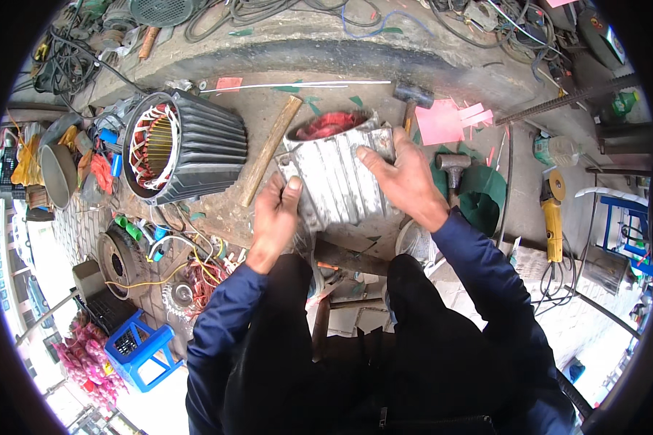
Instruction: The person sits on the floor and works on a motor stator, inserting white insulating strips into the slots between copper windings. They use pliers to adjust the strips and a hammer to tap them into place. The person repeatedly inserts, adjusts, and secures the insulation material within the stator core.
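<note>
Both hands grip a silver, ribbed electric motor housing above the workbench, in front of my knees. Red windings show in its far opening. My left hand is closed on the near left side, with its thumb on the outer wall. On the far right corner my right hand holds on, thumb lying across the ribs. The fingers under the housing are partly hidden. To the left, a larger dark finned motor stator lies on its side, its copper windings and white lacing facing left.
A wooden stick lies between the two motors. Right of the housing are a hammer, a green sheet roll and pink paper. A yellow angle grinder is farther right. A blue stool stands at lower left.
</note>
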